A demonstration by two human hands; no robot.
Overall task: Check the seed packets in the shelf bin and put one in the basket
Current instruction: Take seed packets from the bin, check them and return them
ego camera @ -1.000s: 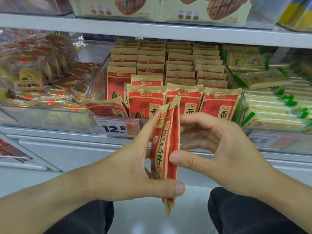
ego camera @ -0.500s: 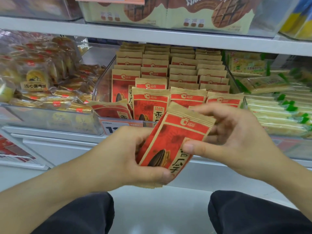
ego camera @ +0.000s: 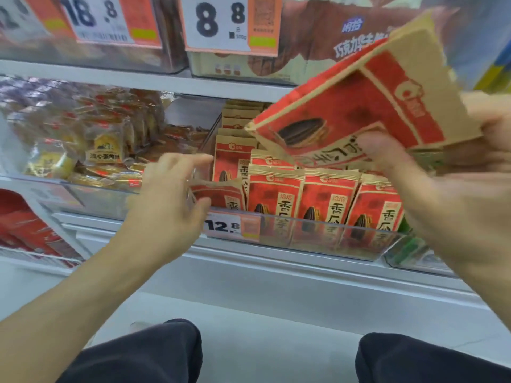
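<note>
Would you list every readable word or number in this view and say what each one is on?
"12.8": price tag on the seed bin's front.
"8.8": price tag on the upper shelf.
"18.8": price tag, upper shelf.
"香瓜子": seed packets in the bin.
Small print on the tags and the held packet is too blurred.

The right hand (ego camera: pixel 453 189) held a red-and-tan seed packet (ego camera: pixel 367 103) raised and tilted above the clear shelf bin (ego camera: pixel 318 239). The left hand (ego camera: pixel 171 200) reached toward a leaning packet (ego camera: pixel 218 193) at the bin's left end, fingers loosely spread beside the price tag (ego camera: pixel 232 226).
</note>
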